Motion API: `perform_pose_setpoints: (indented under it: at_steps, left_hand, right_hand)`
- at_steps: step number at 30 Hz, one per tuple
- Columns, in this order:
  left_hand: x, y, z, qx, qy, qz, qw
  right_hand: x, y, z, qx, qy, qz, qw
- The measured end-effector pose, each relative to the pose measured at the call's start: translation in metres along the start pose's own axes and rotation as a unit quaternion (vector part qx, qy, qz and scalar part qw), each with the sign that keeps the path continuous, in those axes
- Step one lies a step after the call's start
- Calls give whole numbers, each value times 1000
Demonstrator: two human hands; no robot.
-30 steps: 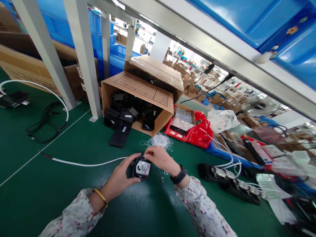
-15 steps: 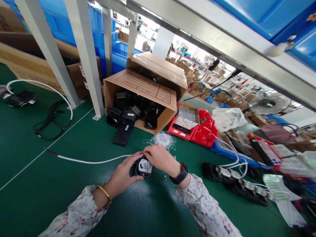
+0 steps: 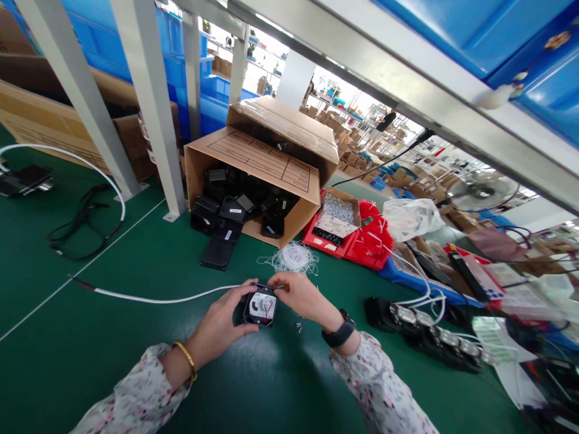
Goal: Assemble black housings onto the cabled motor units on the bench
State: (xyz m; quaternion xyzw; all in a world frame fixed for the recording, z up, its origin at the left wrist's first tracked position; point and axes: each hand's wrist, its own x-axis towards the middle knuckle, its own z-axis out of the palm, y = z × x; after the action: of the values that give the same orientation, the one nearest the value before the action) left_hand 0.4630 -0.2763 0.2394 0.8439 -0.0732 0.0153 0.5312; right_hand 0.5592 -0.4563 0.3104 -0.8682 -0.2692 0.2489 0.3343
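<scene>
My left hand (image 3: 221, 319) grips a small square black housing (image 3: 248, 317) on the green table, thumb at its near side and fingers along the far left edge. Inside the housing lies a pale plate (image 3: 262, 305) with dark cutouts and a red wire. A white cable (image 3: 167, 301) runs leftward from the housing's far side to a dark red and black end. My right hand (image 3: 301, 295) is closed in a pinch beside the far right corner of the housing; what its fingertips hold is too small to make out. A few small screws (image 3: 298, 327) lie right of the housing.
A tipped cardboard box (image 3: 289, 172) spills black housings (image 3: 221, 244) behind my hands. A bundle of thin white strands (image 3: 295, 258) lies before it. Rightward are a red bin (image 3: 328, 242), a box of small metal parts (image 3: 338, 209) and a row of finished-looking lamp units (image 3: 423, 334).
My right hand has drawn back slightly to the right from the far edge of the housing, uncovering more of the plate. My left hand keeps its hold. The whole view has shifted a little.
</scene>
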Motion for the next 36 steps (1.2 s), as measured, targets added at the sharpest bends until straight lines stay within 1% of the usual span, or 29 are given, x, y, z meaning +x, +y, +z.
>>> perform_pose_setpoints:
  at_steps: [2, 4, 7, 9, 11, 14, 17, 19, 22, 27, 30, 36]
  left_hand:
    - [-1, -2, 1, -3, 0, 4, 1000]
    - [-2, -3, 1, -6, 0, 7, 1000]
    - [-3, 2, 0, -10, 0, 3, 1000]
    - [-1, 10, -1, -25, 8, -3, 1000]
    - [6, 19, -3, -39, 33, -25, 998]
    - [23, 31, -6, -33, 62, -74, 995]
    - [36, 33, -9, -47, 56, -97, 993]
    - [38, 31, -10, -73, 51, -98, 991]
    - [32, 27, -11, -117, 35, -87, 989]
    - [18, 26, -10, -150, -23, -81, 985]
    - [15, 28, -11, -147, -35, -87, 985]
    - [12, 32, -11, -91, -28, -84, 992]
  right_hand:
    - [-5, 6, 6, 122, -10, 69, 990]
    - [-12, 10, 16, 236, -3, 128, 963]
    - [-21, 14, 38, 360, 21, 173, 917]
    - [-26, 16, 54, 434, 41, 180, 882]
    - [-28, 16, 69, 491, 81, 165, 852]
    - [-27, 15, 83, 530, 133, 138, 826]
    - [-26, 14, 85, 546, 151, 124, 814]
    - [-29, 14, 83, 558, 161, 103, 808]
    - [-34, 12, 79, 573, 159, 69, 801]
    - [-43, 7, 74, 593, 121, 51, 795]
    - [-44, 7, 72, 597, 107, 51, 794]
    - [-44, 7, 69, 593, 106, 47, 797]
